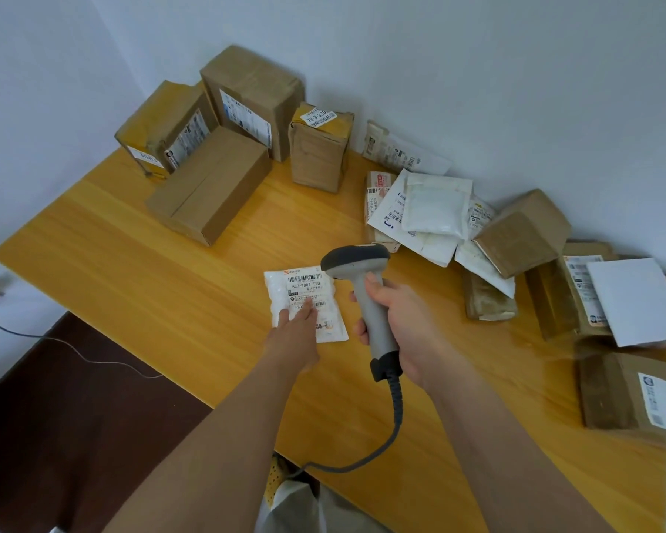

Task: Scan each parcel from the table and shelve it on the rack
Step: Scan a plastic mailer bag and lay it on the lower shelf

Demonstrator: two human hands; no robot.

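Note:
A small white bubble-wrap parcel (306, 302) with a barcode label lies flat on the wooden table (131, 244). My left hand (295, 332) rests on its near part with straight fingers. My right hand (397, 325) grips the grey handle of a barcode scanner (362, 286). The scanner's dark head hangs just above the parcel's upper right corner, facing the label. Its coiled cable (393, 425) runs down off the table's near edge.
Brown cardboard boxes (212, 182) stand at the back left by the wall. White mailer bags (427, 209) lie piled at the back middle. More boxes (523, 232) and a white sheet (639, 302) crowd the right side. A dark floor and a cable (74, 348) lie left.

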